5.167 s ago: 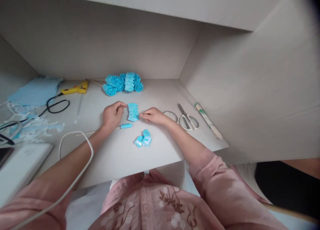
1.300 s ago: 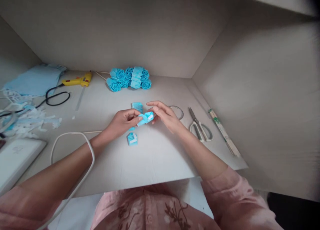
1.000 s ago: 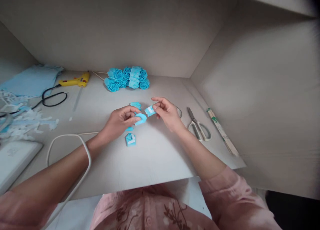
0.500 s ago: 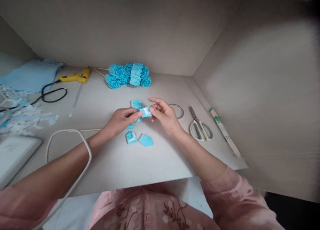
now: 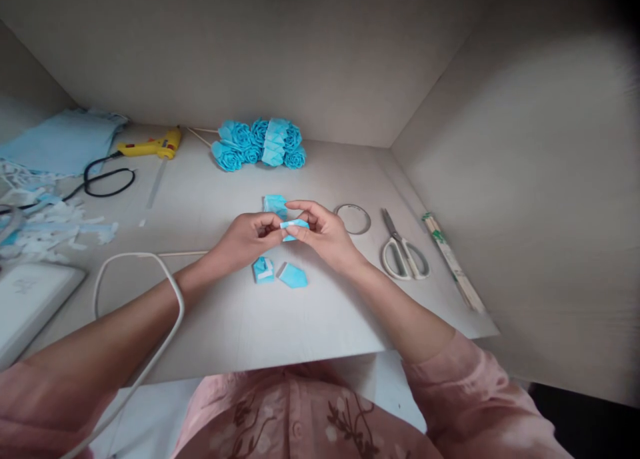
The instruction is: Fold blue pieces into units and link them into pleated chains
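Between both hands, just above the table's middle, is a small folded blue piece [image 5: 296, 230] with a white patch, which looks like paper or thin fabric. My left hand [image 5: 253, 238] pinches its left end, thumb against fingers. My right hand [image 5: 325, 236] grips the right end with thumb and bent fingers, the index finger arched over it. Behind the hands lies another folded blue bundle [image 5: 275, 205], partly covered. Nearer to me rest a folded blue piece with a white strip [image 5: 263, 270] and a pointed blue petal-like piece [image 5: 293, 276].
Blue handmade roses [image 5: 257, 144] lie at the back. Scissors [image 5: 403, 249], a roll of tape [image 5: 353, 219] and wrapped sticks [image 5: 454, 262] are on the right. Leftward are a yellow glue gun [image 5: 153, 144], blue sheets [image 5: 63, 142], white scraps [image 5: 55, 222], a white box [image 5: 43, 299] and a looping cable [image 5: 177, 306].
The held blue piece has tipped, so its white patch shows less. My right fingers have closed further over it and moved nearer my left hand. The view has shifted slightly.
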A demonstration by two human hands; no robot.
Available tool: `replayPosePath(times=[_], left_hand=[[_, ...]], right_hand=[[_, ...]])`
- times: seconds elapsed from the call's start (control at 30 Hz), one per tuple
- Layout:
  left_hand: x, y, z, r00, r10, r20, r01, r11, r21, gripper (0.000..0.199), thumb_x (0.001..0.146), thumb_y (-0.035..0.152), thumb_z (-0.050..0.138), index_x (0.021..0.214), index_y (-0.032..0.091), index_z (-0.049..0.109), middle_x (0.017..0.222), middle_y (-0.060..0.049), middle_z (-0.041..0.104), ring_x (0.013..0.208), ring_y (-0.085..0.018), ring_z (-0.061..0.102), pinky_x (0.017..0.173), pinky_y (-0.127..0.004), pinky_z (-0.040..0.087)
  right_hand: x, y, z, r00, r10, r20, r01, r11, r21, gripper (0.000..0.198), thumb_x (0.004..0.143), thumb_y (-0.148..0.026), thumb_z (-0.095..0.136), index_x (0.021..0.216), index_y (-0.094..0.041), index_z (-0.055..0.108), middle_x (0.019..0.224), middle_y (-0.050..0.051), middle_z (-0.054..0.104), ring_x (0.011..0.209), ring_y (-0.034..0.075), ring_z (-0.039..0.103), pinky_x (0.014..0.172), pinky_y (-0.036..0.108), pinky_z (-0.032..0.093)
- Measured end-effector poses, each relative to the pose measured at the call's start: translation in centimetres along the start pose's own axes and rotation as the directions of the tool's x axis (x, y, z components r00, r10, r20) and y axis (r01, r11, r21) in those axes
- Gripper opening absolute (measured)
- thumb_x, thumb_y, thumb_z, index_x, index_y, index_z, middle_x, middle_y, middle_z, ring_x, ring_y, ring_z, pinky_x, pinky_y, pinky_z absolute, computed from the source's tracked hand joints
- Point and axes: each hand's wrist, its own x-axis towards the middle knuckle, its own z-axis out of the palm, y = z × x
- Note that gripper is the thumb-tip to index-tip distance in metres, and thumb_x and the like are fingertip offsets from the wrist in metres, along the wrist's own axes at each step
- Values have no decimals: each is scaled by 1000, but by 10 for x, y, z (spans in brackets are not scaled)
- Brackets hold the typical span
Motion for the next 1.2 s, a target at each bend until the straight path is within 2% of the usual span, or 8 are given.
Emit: replayPosePath(times=[0.1,0.23,0.3,0.47,0.6,0.7,0.9,1.2], left_hand=[[1,0,-1,1000,8,-21,-7,1000,7,26,74,40,60,68,16,55,60,4,44,56,-8,39,52,-21,31],[4,-1,-6,997,-12,-72,11,1000,-12,27,76,42,59,69,16,53,61,3,48,56,-9,43,51,-21,34],[4,-1,-9,997,-17,-69,15,999,-31,27,77,42,59,71,17,54,63,2,51,56,-9,46,51,-20,37],[4,1,-12,995,-66,-75,60,995,-81,27,75,42,63,69,17,54,62,2,54,53,-8,47,49,-19,38],[3,1,-11,985,-121,-119,96,976,-197,28,78,42,61,70,16,56,60,1,53,51,-8,45,47,-19,35],[3,1,-10,989,-111,-100,83,965,-250,34,82,47,57,73,15,59,62,0,54,53,-9,47,49,-20,37],[3,3,-10,995,-99,-24,94,980,-176,34,69,47,72,70,16,59,59,3,54,51,-7,43,48,-18,36],[4,2,-8,997,-54,-54,46,988,-145,31,75,46,66,70,16,58,60,3,53,51,-8,44,48,-20,35]], right_hand=[[0,-1,-3,1000,18,-1,-18,998,53,43,79,-42,72,116,-23,62,77,-2,60,71,11,58,70,26,51],[2,-3,-11,995,101,-1,-99,980,172,48,89,-56,53,118,-19,63,79,2,63,72,13,60,70,29,52],[3,-2,-14,993,121,-2,-119,979,165,44,86,-56,56,107,-18,66,80,3,64,71,13,60,68,28,51],[4,3,-13,996,75,-54,-75,997,0,24,78,-42,70,79,-18,65,72,0,64,61,9,52,64,25,45],[3,3,-8,996,87,-13,-88,996,-14,20,77,-37,70,77,-18,62,70,-2,62,61,9,52,63,24,42],[2,3,-5,996,87,-10,-87,996,-25,19,76,-36,69,76,-18,62,69,-3,60,60,9,50,60,23,39],[0,2,-5,994,104,14,-104,994,-27,22,78,-40,68,80,-18,64,72,0,64,63,10,54,66,25,43],[1,0,-5,992,119,47,-117,992,-37,26,78,-43,68,80,-18,64,73,1,66,64,10,55,68,26,46]])
